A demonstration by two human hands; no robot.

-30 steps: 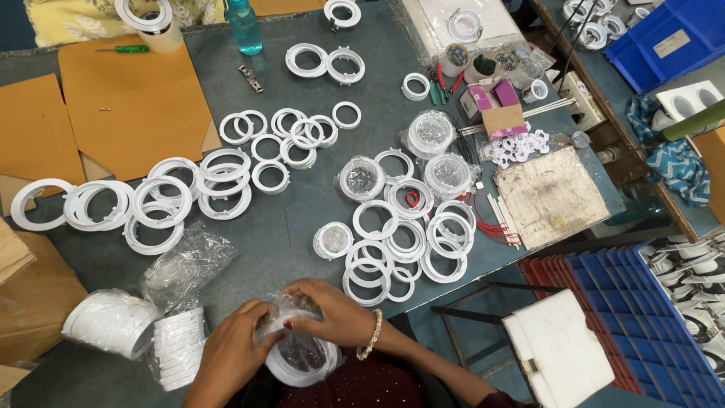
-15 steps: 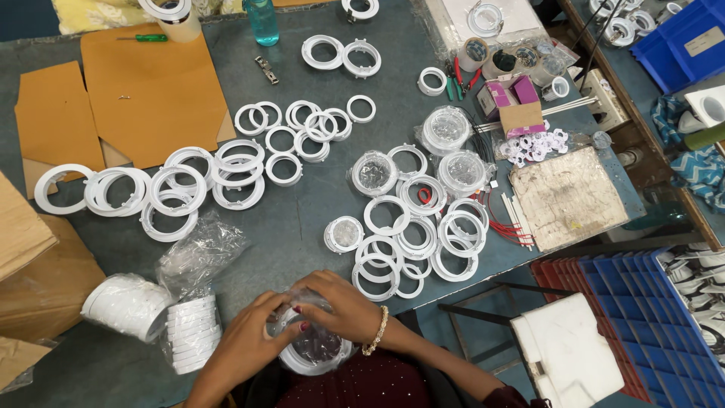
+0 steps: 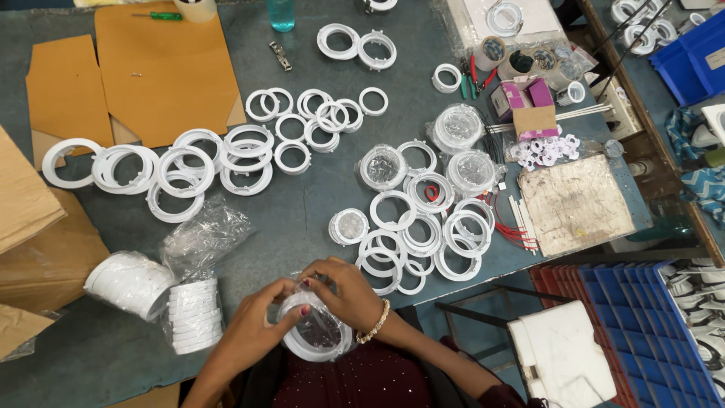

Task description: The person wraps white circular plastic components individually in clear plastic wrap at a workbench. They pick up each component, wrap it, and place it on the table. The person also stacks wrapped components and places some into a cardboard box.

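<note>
Both your hands are on one white ring [image 3: 313,336] in a clear plastic bag [image 3: 317,326], held at the near edge of the table [image 3: 302,219], over your lap. Left hand [image 3: 257,329] curls around the ring's left rim, fingers closed on it. Right hand [image 3: 349,291] pinches the bag's top edge, fingers bent, thumb hidden under the film.

Risks, as I judge them:
- Ring hangs past the table edge. If the film slips in your grip, it drops to your lap or the floor.
- Thin film plus notched rim: pull hard and the bag likely tears.
- Loose empty bag [image 3: 202,236] sits just beside your left forearm; a sweep could drag it off.
- Red wires [image 3: 513,227] touch the ring pile [image 3: 423,227] on your right; reaching in could snag them.

Counts:
- Large flat rings [image 3: 174,170], left row: about eight, overlapping, so not exact.
- Small rings [image 3: 313,121], centre: about ten.
- Bagged rings on the table: four.
- Stacked white ring bundles [image 3: 128,283] near left: two.
- Cardboard sheets [image 3: 162,68]: two.
- Green screwdriver [image 3: 158,15]: one.
</note>
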